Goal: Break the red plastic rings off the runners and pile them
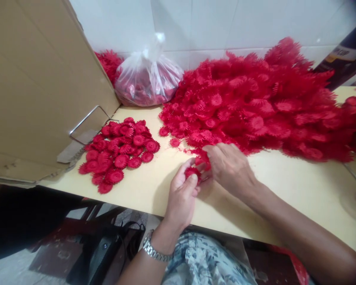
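Two bare hands, worked close together above a pale tabletop (148,196). One red fringed rosette (192,173) is held in the left hand (182,194), clasped between thumb and curled fingers; a metal-banded wristwatch (154,248) is worn just below that grip. The right hand (230,166) is bent inward beside it, thumb and fingers brought together; more red material is seen at its fingertips, but whether it is pinched there cannot be told. To the left of the grip, one small pile of red rosettes (121,152) is laid out, well apart from the hands. Beyond the grip and to its right, one large red heap (255,107) is spread along the wall. Beyond and left, one knotted clear bag (150,83) is placed, reddish contents shown through; farther left, one cardboard panel (44,87) is stood upright.
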`<action>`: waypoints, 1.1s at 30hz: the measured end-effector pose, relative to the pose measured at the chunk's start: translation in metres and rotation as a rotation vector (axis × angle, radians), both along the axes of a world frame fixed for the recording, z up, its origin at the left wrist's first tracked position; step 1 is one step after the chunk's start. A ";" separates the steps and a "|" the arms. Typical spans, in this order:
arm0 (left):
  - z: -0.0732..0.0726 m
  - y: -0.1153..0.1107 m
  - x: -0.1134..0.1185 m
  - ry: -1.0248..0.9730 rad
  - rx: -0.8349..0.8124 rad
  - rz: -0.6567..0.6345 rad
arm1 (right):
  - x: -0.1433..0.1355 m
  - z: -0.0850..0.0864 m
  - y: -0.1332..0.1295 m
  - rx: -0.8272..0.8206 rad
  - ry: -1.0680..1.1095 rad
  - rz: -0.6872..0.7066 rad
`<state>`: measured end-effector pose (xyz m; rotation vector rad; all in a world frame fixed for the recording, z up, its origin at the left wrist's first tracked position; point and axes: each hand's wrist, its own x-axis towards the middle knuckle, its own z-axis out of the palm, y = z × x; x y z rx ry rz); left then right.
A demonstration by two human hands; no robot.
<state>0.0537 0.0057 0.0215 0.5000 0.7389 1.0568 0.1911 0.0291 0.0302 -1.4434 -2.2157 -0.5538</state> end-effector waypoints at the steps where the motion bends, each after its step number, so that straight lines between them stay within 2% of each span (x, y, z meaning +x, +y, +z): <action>1: 0.001 0.000 -0.002 -0.009 -0.016 -0.011 | 0.006 0.003 0.006 0.021 -0.004 -0.041; 4: 0.002 0.000 -0.007 -0.046 -0.039 -0.034 | 0.023 0.009 0.023 0.055 0.010 -0.173; 6: 0.003 0.001 -0.010 -0.055 -0.038 -0.051 | 0.031 0.010 0.029 0.031 0.047 -0.187; 9: 0.002 0.001 -0.014 -0.046 -0.050 -0.074 | 0.032 0.008 0.026 -0.015 0.163 -0.071; 12: -0.001 0.002 -0.015 0.007 -0.066 -0.036 | 0.021 0.008 0.016 -0.084 0.355 0.144; 15: -0.003 0.005 -0.012 0.062 -0.060 0.035 | 0.005 0.008 0.007 -0.273 0.514 0.364; 17: -0.003 0.005 -0.009 0.063 -0.057 0.074 | -0.005 0.006 0.004 -0.371 0.537 0.444; 21: 0.000 0.004 -0.006 0.005 -0.051 0.072 | -0.013 -0.001 0.004 -0.444 0.538 0.468; 27: -0.001 -0.002 -0.009 0.088 -0.005 0.041 | -0.008 0.006 0.006 -0.548 0.659 0.509; 30: -0.005 -0.002 -0.008 0.134 0.050 0.058 | -0.009 0.004 0.006 -0.537 0.652 0.512; 33: -0.007 -0.002 -0.005 0.180 0.056 0.112 | -0.013 -0.004 0.006 -0.437 0.534 0.498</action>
